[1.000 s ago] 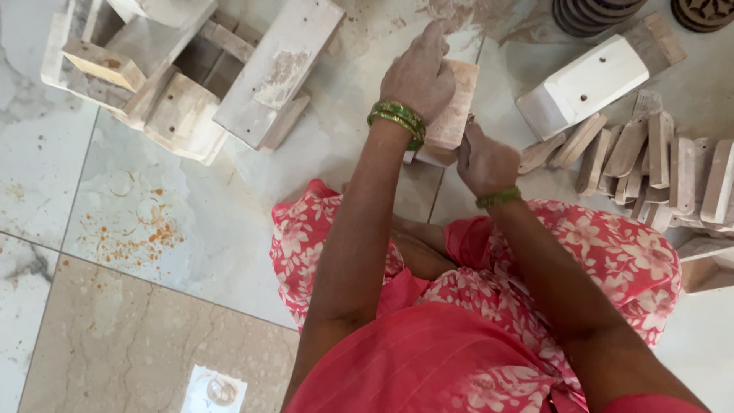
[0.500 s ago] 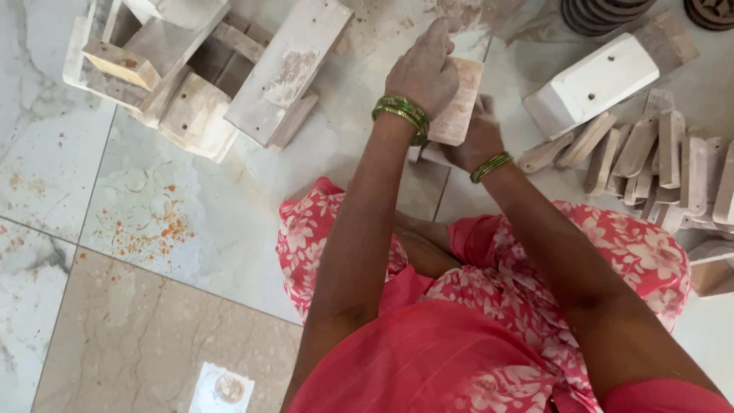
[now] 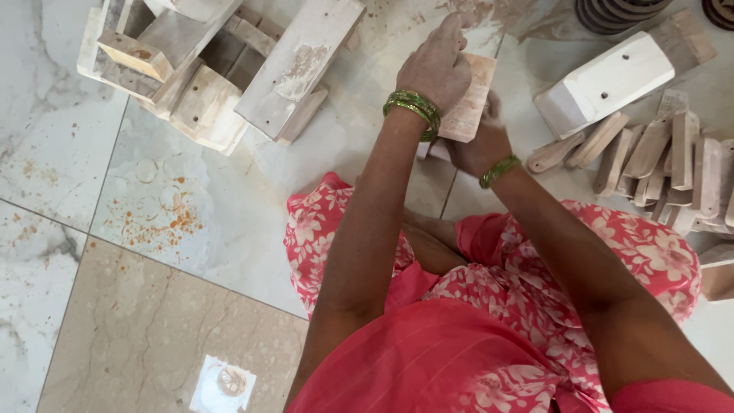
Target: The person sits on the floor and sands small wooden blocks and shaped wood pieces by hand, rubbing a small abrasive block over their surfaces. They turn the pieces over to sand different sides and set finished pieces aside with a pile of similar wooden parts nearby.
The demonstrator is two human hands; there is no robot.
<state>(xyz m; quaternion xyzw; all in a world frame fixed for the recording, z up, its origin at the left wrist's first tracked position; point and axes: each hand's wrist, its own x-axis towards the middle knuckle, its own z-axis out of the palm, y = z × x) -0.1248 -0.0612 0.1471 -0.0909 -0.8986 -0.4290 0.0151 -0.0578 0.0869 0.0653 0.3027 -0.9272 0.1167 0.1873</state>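
I sit on the tiled floor in a pink flowered dress (image 3: 627, 260). My left hand (image 3: 437, 67), with green bangles at the wrist, grips the top of a pale wooden block (image 3: 472, 107) that stands tilted on the floor in front of my knees. My right hand (image 3: 478, 144), also wearing a green bangle, presses against the block's lower edge. Its fingers curl behind the block and are mostly hidden.
A pile of rough wooden parts (image 3: 191, 92) and a long plank (image 3: 302, 61) lie at the upper left. A larger pale block with holes (image 3: 612, 76) and a row of small flat wooden pieces (image 3: 657, 160) lie at the right. Dark stacked rings (image 3: 619, 11) sit at the top. Orange dust (image 3: 164, 222) stains the tiles.
My right hand has moved up from just beside the block to its lower edge. My left hand stays on the block's top. The view has shifted slightly.
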